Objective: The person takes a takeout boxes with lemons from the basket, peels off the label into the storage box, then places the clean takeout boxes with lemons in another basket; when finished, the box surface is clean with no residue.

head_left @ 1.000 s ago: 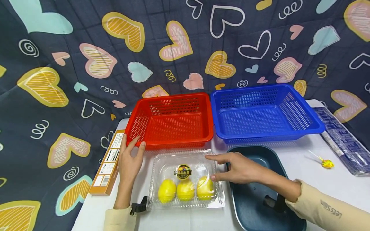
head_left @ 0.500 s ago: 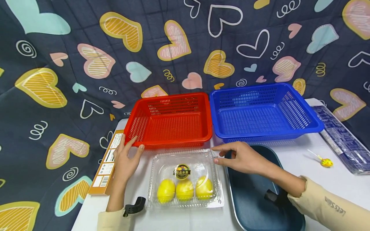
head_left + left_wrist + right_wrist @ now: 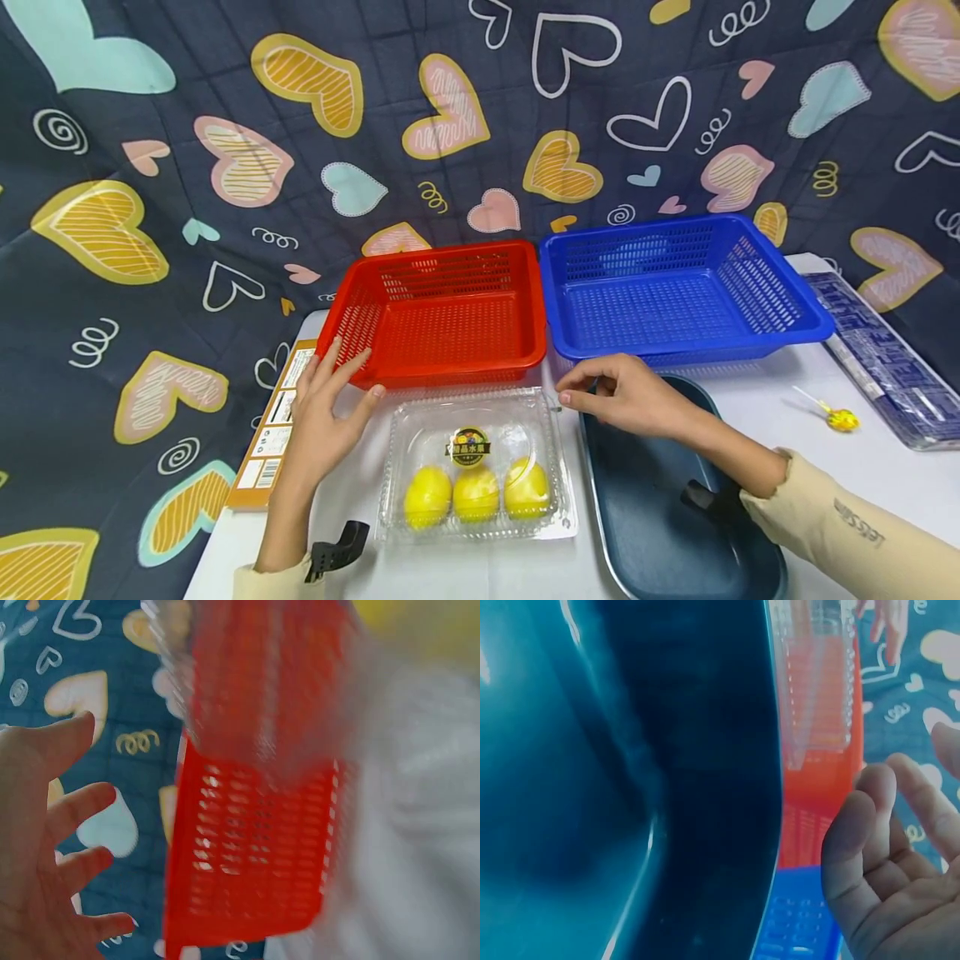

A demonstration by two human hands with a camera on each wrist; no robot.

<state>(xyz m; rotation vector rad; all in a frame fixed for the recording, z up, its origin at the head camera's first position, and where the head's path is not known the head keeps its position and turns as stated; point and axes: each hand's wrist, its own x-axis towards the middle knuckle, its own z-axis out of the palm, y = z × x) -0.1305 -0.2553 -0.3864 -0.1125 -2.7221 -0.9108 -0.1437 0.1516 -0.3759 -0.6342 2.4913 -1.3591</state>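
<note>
A clear plastic fruit box (image 3: 420,425) with a round label lies on the table, its lid down. Three yellow lemons (image 3: 476,493) show in a row inside it. My left hand (image 3: 326,417) hovers left of the box, fingers spread, by the front left corner of the red basket (image 3: 450,375); in the left wrist view nothing is between its fingers. At the far right corner of the box is my right hand (image 3: 626,396), above the edge of the dark teal tub (image 3: 652,508). Its fingers are loosely bent, and the right wrist view shows nothing held.
A blue basket (image 3: 645,312) stands beside the red one at the back. An orange and white carton (image 3: 262,471) lies at the left edge. To the right are a yellow-wrapped lollipop (image 3: 842,418) and a flat blue-patterned package (image 3: 885,358).
My right hand has drawn back from over the box lid to its far right corner, thumb and forefinger nearer together. My left hand has shifted slightly left. The box stays put.
</note>
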